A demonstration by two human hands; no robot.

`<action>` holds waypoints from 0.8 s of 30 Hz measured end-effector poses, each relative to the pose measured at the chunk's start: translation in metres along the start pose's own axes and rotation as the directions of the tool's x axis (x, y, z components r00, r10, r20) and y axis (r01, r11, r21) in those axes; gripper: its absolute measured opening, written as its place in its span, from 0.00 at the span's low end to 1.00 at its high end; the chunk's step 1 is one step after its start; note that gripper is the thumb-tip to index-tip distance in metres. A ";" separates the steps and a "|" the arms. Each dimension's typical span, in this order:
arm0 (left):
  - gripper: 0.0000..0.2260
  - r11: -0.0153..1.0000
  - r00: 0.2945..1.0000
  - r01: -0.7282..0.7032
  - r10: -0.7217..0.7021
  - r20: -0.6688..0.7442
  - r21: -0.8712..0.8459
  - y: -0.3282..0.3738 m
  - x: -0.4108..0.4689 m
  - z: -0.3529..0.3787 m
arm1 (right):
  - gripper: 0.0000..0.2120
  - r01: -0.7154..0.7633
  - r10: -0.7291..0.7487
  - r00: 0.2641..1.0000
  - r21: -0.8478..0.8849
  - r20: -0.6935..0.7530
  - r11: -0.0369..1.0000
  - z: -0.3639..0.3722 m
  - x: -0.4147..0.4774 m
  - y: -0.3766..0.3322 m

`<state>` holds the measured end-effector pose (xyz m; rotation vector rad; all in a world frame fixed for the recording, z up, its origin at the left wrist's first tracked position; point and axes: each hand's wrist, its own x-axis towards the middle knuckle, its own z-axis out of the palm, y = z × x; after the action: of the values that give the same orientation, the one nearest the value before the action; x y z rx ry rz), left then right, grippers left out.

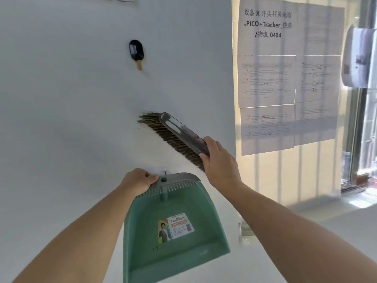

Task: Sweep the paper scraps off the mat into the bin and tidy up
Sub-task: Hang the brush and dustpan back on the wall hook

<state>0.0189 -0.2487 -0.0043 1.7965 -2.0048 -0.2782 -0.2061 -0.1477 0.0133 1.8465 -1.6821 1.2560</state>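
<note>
Against the white wall point(71, 99), low centre, the green dustpan point(173, 231) is held flat w/ its open mouth down and its grey handle end point(175, 179) up, the hanging hole right by a small wall hook point(164, 172) just above it. Left hand point(137, 180) is closed on the handle's left top corner, thumb tip point(153, 177) pressing the grey edge beside the hole, other fingers tucked behind the pan, out of sight. A printed label point(175, 227) sits mid-pan. Right hand point(219, 162) grips the hand brush point(179, 135) at its near end, fingers point(206, 156) curled around the dark back of the brush, bristles point(163, 131) pointing down-left toward the wall; brush runs diagonally up-left from the hand, above the pan's upper right corner, not touching the pan. Higher on the wall, a black ice-lolly-shaped item point(136, 51) on a pale stick. To the right, printed paper sheets point(285, 78) taped on a glass panel, and a white dispenser-like unit point(357, 58) at the right edge. No mat, scraps or bin in view.
</note>
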 end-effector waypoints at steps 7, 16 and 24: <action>0.15 0.997 0.991 -0.034 0.025 -0.129 -0.070 -0.006 -0.015 0.009 | 0.15 0.006 -0.006 1.000 0.026 -0.014 1.000 0.000 0.008 0.008; 0.14 0.995 0.984 -0.042 0.026 -0.175 -0.088 -0.006 -0.019 0.013 | 0.15 0.026 -0.026 1.000 0.046 -0.013 0.999 0.002 0.004 0.007; 0.12 0.989 0.977 -0.089 0.064 -0.205 -0.117 -0.001 -0.018 0.010 | 0.14 0.030 -0.030 0.999 0.040 0.015 0.999 -0.002 0.001 0.007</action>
<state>0.0168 -0.2326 -0.0170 1.5988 -1.8671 -0.1870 -0.2129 -0.1485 0.0131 1.9017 -1.6424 1.2754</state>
